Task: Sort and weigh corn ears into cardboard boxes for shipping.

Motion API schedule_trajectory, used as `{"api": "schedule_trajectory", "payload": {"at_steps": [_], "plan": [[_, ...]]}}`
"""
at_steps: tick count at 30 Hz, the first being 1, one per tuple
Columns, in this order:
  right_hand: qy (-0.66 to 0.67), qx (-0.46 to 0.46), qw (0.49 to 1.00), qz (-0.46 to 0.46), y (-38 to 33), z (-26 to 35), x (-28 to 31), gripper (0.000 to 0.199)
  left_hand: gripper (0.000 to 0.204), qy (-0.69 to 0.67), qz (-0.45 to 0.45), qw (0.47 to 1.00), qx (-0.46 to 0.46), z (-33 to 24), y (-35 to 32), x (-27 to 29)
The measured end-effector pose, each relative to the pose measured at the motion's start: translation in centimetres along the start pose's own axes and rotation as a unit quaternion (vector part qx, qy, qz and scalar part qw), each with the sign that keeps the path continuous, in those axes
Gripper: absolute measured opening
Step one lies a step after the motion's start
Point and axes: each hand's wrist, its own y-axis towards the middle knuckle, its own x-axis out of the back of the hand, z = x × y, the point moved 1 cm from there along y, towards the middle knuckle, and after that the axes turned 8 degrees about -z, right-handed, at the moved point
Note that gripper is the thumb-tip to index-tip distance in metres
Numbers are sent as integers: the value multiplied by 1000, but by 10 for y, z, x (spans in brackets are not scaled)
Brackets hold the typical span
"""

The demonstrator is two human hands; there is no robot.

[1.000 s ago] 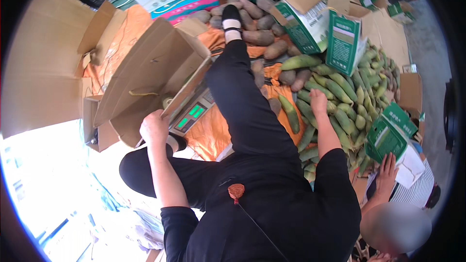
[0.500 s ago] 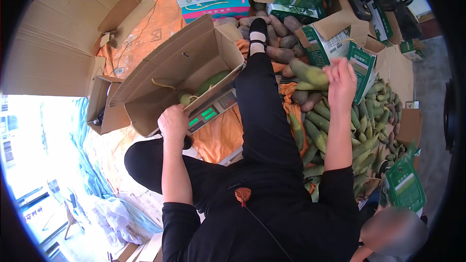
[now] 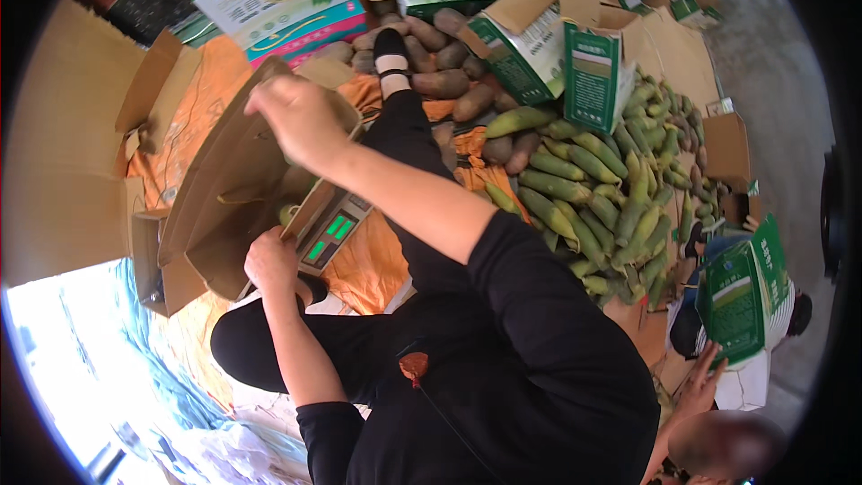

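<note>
A tall open cardboard box (image 3: 205, 202) tilts on a digital scale (image 3: 334, 232) in front of me, its display lit green. My left hand (image 3: 271, 260) is closed on the box's near rim. Over the box's far side reaches my right hand (image 3: 301, 117), its fingers bent and slightly blurred, with nothing visible in them. Inside lies a green radish (image 3: 294, 182), partly hidden by the near wall and my right arm. Another pale green radish end (image 3: 287, 214) shows by my left hand.
At right lies a heap of green radishes (image 3: 597, 189), with darker roots (image 3: 440, 83) beyond. Green-white cartons (image 3: 593, 72) stand past it; a printed carton (image 3: 278, 0) is far left. A person's hand (image 3: 700, 386) is beside a green carton (image 3: 741, 292) at lower right.
My right hand has swung left from a radish at the heap to above the cardboard box; that radish stays on the heap. My left hand keeps its hold. The view has turned rightward.
</note>
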Motion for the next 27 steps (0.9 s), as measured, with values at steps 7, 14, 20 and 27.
{"api": "schedule_trajectory", "payload": {"at_steps": [7, 14, 20, 27], "plan": [[-334, 138, 923, 133, -25, -7, 20, 19, 19, -26, 1, 1000, -2, -8, 3, -1], [-340, 128, 931, 38, -16, 12, 154, 21, 19, -49, 4, 999, 5, -13, 2, 3], [-441, -135, 879, -118, -75, -29, 319, 17, 20, -37, 0, 999, 0, -9, 4, 1], [-534, -322, 771, -129, -199, -105, 431, 19, 23, -44, 10, 999, 16, -7, 2, 2]]}}
